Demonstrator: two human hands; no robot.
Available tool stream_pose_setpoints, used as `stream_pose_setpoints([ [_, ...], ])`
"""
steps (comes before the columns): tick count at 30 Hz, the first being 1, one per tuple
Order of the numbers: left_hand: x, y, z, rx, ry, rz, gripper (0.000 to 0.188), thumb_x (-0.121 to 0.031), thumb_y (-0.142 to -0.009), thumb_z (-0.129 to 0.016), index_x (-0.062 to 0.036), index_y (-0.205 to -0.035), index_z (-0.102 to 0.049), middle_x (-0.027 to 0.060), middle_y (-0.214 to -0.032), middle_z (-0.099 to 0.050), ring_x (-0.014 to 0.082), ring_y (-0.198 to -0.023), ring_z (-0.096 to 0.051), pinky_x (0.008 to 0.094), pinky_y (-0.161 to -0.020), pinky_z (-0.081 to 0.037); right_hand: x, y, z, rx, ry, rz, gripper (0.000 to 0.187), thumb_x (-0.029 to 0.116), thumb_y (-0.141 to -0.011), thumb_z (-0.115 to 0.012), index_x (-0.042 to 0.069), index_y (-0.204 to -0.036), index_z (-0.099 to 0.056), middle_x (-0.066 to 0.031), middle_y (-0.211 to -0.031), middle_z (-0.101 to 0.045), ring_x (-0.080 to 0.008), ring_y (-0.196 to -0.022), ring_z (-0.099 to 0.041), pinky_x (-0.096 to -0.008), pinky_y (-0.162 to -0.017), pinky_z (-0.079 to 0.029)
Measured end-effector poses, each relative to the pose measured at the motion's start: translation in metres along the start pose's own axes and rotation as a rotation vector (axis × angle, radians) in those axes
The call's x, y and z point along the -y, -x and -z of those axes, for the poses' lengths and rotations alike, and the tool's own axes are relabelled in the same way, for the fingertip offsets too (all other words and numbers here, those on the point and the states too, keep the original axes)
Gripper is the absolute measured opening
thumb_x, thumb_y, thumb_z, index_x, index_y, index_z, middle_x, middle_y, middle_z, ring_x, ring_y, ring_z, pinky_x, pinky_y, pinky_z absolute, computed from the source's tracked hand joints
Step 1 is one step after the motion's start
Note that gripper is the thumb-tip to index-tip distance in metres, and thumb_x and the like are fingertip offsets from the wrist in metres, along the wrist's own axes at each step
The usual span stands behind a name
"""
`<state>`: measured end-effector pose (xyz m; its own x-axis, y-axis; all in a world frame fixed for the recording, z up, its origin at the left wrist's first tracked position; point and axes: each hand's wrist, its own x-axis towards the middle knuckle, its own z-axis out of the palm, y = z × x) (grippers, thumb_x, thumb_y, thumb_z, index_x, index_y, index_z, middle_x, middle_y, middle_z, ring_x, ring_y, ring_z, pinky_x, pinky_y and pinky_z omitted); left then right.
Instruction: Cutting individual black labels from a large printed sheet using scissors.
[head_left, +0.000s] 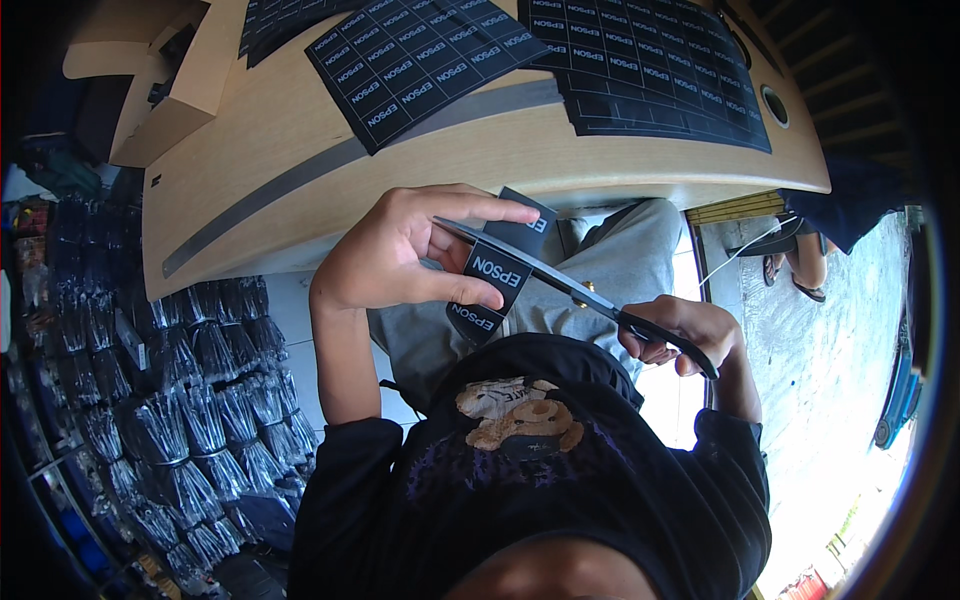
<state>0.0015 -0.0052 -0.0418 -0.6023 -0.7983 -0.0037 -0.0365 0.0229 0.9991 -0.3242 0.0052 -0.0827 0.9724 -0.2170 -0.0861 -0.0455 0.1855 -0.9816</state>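
Note:
My left hand (pixel 390 250) pinches a narrow black strip (pixel 494 277) of printed labels between thumb and fingers, above my lap. White lettering and thin dividing lines run across the strip. In my right hand (pixel 685 335) is a pair of scissors (pixel 570 284) with black handles, its fingers closed around the grips. The long metal blades point up and left and lie across the strip, between the thumb and index finger of my left hand. Whether the blades are cutting through cannot be told. Part of the strip hangs below the thumb.
On the wooden table (pixel 250 160) lie a black printed sheet (pixel 420 65) and a stack of similar sheets (pixel 660 85). A cardboard box (pixel 175 95) stands at the far left. Many plastic-wrapped bundles (pixel 200 420) are piled at left. Another person's legs (pixel 805 262) show at right.

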Motion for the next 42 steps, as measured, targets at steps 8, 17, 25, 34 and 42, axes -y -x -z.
stream_pose_setpoints([
  [8,0.0008,0.0000,0.0022,0.021,-0.035,-0.028,0.063,0.005,-0.058,-0.080,0.0028,-0.116,-0.057,0.0116,-0.111,-0.059,0.0139,-0.089,-0.062,0.0203,-0.065,-0.055,-0.0022,0.0006,-0.0002,0.015,0.011,0.021,0.066,0.059,-0.083,-0.052,-0.004,-0.063,-0.053,-0.0119,-0.079,-0.051,-0.0179,-0.062,-0.049,-0.0317,-0.057,-0.039],
  [17,0.0001,-0.0009,0.0040,0.029,-0.014,-0.002,0.064,0.009,-0.058,-0.078,0.0037,-0.118,-0.055,0.0131,-0.111,-0.059,0.0153,-0.090,-0.062,0.0217,-0.068,-0.056,-0.0028,0.0012,-0.0003,-0.004,-0.004,0.043,0.061,0.054,-0.085,-0.053,-0.004,-0.068,-0.054,-0.0115,-0.078,-0.051,-0.0161,-0.060,-0.050,-0.0303,-0.056,-0.040],
  [25,0.0011,0.0008,0.0046,0.028,-0.008,0.024,0.064,0.010,-0.058,-0.078,0.0037,-0.117,-0.055,0.0124,-0.110,-0.059,0.0146,-0.089,-0.062,0.0209,-0.066,-0.055,0.0009,0.0007,-0.0012,-0.015,0.017,0.007,0.059,0.051,-0.085,-0.054,-0.007,-0.077,-0.055,-0.0090,-0.074,-0.053,-0.0141,-0.055,-0.052,-0.0280,-0.051,-0.040],
  [34,0.0025,-0.0018,0.0042,0.038,0.003,-0.045,0.064,0.009,-0.057,-0.078,0.0031,-0.117,-0.056,0.0119,-0.109,-0.059,0.0134,-0.087,-0.062,0.0209,-0.066,-0.055,-0.0005,0.0059,-0.0028,-0.045,0.015,-0.039,0.058,0.052,-0.085,-0.055,-0.005,-0.078,-0.055,-0.0060,-0.069,-0.052,-0.0119,-0.049,-0.053,-0.0251,-0.046,-0.040],
  [42,0.0003,0.0000,0.0056,0.037,-0.027,-0.001,0.065,0.009,-0.057,-0.078,0.0039,-0.117,-0.055,0.0122,-0.109,-0.059,0.0132,-0.087,-0.062,0.0213,-0.067,-0.055,0.0020,0.0031,-0.0036,-0.055,-0.008,-0.029,0.055,0.049,-0.086,-0.055,-0.005,-0.079,-0.055,-0.0046,-0.067,-0.052,-0.0117,-0.048,-0.051,-0.0262,-0.045,-0.038],
])
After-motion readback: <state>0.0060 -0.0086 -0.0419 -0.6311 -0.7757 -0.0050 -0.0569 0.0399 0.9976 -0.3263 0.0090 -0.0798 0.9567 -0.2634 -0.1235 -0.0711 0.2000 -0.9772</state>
